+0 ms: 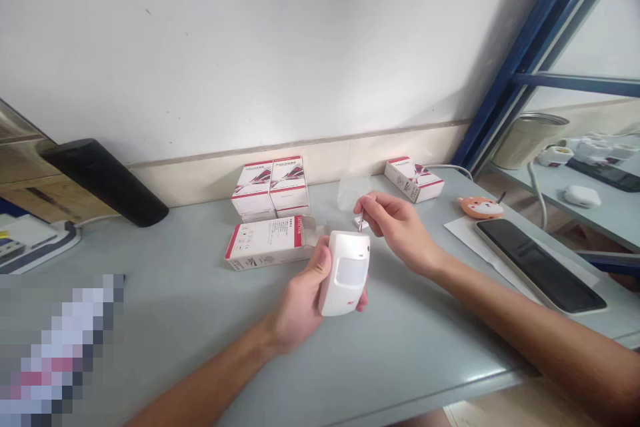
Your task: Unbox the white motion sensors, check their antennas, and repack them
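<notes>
A white motion detector [344, 273] with a curved front window is held upright in my left hand [305, 293]; the thumb lies along its side and fingertips show past its far edge. Above its top end, my right hand [387, 220] pinches a thin metal screwdriver [361, 221], shaft pointing down. The screwdriver's tip meets the detector's top edge, and its handle is hidden by the fingers. Behind my left hand lies an opened detector box [267, 243], flap facing right. A small white piece [359, 221] sits on the table behind the screwdriver.
Two upright boxes [270, 187] and another box [414, 180] stand near the wall, with clear plastic [353, 190] between. A phone [540, 267] on white paper [463, 233] and an orange animal-faced item [481, 207] lie right. A black cylinder [107, 180] leans left on the grey table [200, 320].
</notes>
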The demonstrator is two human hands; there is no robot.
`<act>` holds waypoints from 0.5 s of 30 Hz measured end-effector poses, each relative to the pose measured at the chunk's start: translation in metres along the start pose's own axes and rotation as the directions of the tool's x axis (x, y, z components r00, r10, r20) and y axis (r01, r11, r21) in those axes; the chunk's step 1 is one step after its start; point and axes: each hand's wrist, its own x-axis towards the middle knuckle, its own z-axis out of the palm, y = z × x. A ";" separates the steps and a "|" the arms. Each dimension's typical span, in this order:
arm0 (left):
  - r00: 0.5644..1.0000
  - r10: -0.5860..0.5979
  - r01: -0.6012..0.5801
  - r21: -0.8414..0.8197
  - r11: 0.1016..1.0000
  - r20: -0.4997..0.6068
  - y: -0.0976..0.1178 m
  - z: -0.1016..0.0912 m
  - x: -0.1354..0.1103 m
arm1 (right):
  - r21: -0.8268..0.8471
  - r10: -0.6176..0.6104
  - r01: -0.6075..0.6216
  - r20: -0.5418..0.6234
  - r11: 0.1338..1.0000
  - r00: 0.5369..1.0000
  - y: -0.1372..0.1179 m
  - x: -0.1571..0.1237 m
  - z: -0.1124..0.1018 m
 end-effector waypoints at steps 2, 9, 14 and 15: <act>1.000 0.003 -0.004 0.034 0.999 0.024 0.001 -0.001 0.000 | 0.012 -0.010 0.011 -0.052 1.000 0.999 0.000 0.003 -0.004; 0.989 -0.058 0.049 0.070 0.996 0.138 0.005 -0.005 0.001 | 0.137 -0.072 0.112 -0.270 0.984 0.960 -0.005 0.022 -0.024; 0.956 -0.221 0.215 0.052 0.975 0.195 0.012 -0.013 0.004 | 0.227 -0.047 0.158 -0.429 0.961 0.902 -0.006 0.037 -0.051; 0.945 -0.246 0.240 0.053 0.969 0.215 0.013 -0.016 0.004 | 0.247 -0.037 0.166 -0.456 0.955 0.889 -0.005 0.041 -0.058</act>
